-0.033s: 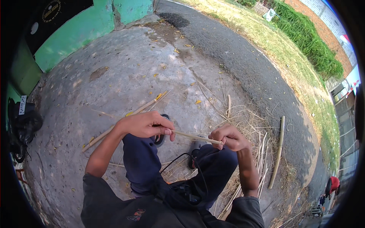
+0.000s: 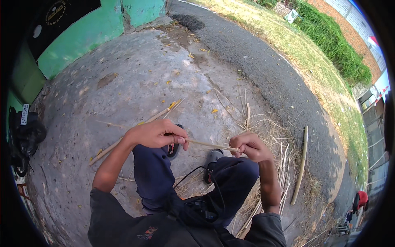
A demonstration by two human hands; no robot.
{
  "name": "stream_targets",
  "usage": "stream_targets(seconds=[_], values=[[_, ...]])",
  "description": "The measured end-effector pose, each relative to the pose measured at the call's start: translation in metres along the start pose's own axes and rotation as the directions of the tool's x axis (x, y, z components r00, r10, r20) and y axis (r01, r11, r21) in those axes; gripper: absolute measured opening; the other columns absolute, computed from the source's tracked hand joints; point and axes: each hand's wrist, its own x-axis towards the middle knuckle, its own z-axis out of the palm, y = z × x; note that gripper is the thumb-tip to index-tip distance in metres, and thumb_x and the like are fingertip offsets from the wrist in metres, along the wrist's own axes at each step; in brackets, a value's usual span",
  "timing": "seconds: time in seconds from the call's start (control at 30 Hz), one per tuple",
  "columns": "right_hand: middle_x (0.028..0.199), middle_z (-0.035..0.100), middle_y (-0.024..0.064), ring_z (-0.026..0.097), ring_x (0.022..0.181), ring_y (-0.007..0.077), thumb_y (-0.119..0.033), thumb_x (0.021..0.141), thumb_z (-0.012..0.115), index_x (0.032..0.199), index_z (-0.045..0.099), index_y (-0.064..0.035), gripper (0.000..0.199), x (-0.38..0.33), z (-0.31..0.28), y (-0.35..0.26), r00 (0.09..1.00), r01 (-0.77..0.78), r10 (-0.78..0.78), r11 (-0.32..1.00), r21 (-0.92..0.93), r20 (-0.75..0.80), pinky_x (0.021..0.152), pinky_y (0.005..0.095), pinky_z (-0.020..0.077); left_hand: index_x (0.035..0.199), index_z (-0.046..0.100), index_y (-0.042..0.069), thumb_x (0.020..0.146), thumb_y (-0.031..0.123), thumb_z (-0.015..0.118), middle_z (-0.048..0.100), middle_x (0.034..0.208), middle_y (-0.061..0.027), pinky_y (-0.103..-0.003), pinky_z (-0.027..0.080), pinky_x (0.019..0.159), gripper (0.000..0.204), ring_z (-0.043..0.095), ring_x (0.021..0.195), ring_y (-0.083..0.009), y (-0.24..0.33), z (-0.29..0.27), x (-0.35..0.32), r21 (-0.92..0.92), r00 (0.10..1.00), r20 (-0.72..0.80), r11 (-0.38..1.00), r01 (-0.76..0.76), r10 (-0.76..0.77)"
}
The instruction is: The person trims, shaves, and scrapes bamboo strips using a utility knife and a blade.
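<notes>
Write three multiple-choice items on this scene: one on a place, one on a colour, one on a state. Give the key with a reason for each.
1. Where does the long pale bamboo pole lie?
A. On the ground to the person's right
B. Across the person's knees
C. Against the wall

2. What colour is the painted wall beside the concrete?
A. Red
B. Green
C. White

3. How is the thin pale bamboo strip held?
A. Lying loose on the ground
B. In the left hand only
C. Pinched at either end by both hands

Key:
1. A, it lies by the dry straw, right of the right hand.
2. B, the wall shows green at upper left.
3. C, the left hand pinches one end and the right hand's grip closes on the other.
</notes>
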Motion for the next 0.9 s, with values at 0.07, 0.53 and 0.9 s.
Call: stream_targets(seconds=[0.07, 0.53, 0.9], values=[[0.072, 0.066, 0.0080, 0.065, 0.067, 0.0250, -0.019, 0.104, 0.063, 0.087, 0.068, 0.0005, 0.026, 0.001, -0.002, -0.019, 0.987, -0.132, 0.112, 0.971, -0.197, -0.113, 0.063, 0.0376, 0.0478, 0.105, 0.077, 0.003, 0.101, 0.010, 0.061, 0.076, 0.085, -0.0128, -0.036, 0.055, 0.077, 0.018, 0.074, 0.083, -0.0247, 0.000, -0.005, -0.005, 0.193, 0.980, -0.197, 0.981, 0.025, 0.014], [0.086, 0.072, 0.0102, 0.071, 0.080, 0.0278, -0.008, 0.098, 0.064, 0.093, 0.068, 0.0005, 0.011, 0.006, -0.035, -0.004, 0.941, -0.212, 0.314, 0.839, -0.500, 0.128, 0.069, 0.0410, 0.0531, 0.101, 0.077, 0.008, 0.096, 0.015, 0.064, 0.074, 0.081, -0.0166, -0.045, 0.055, 0.072, 0.016, 0.073, 0.079, -0.0370, 0.025, -0.010, 0.003, 0.594, 0.973, -0.226, 0.787, 0.167, -0.035], [0.071, 0.046, -0.0049, 0.034, 0.059, 0.0075, -0.025, 0.113, 0.052, 0.087, 0.054, -0.0089, 0.030, -0.008, 0.030, 0.004, 0.819, 0.167, 0.183, 0.831, 0.531, -0.544, 0.059, 0.0267, 0.0305, 0.102, 0.074, 0.006, 0.096, 0.007, 0.066, 0.077, 0.085, -0.0112, -0.035, 0.048, 0.060, 0.010, 0.068, 0.064, -0.0267, 0.010, 0.020, 0.038, 0.368, 0.843, -0.468, 0.926, -0.087, 0.265]])
